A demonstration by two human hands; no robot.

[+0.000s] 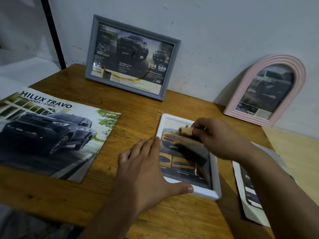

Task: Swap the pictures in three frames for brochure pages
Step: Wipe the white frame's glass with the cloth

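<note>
Looking down from my head camera, my left hand (146, 168) lies flat on the wooden table (134, 118), fingers straight and spread. Its fingertips touch the left edge of the white frame (203, 192), and my thumb presses on the frame's bottom rail. My right hand (219, 135) reaches in from the right over the upper part of the same frame, fingers curled and pinching a small tan piece (185, 131); it is blurred and I cannot tell what it is. A dark, smeared shape runs from under that hand down across the frame's face.

The white frame lies flat near the table's middle, holding a page with a yellow truck. The grey frame (131, 23) stands upright against the wall at the back, with a dark brochure page of pickups in it. The pink arched frame (241, 109) leans on the wall at the right, holding a greyish truck picture. The Hilux Travo brochure (51, 138) lies flat at the left, well apart from the white frame. A loose printed sheet (250, 195) lies just beside the white frame on the right, under my right forearm.
</note>
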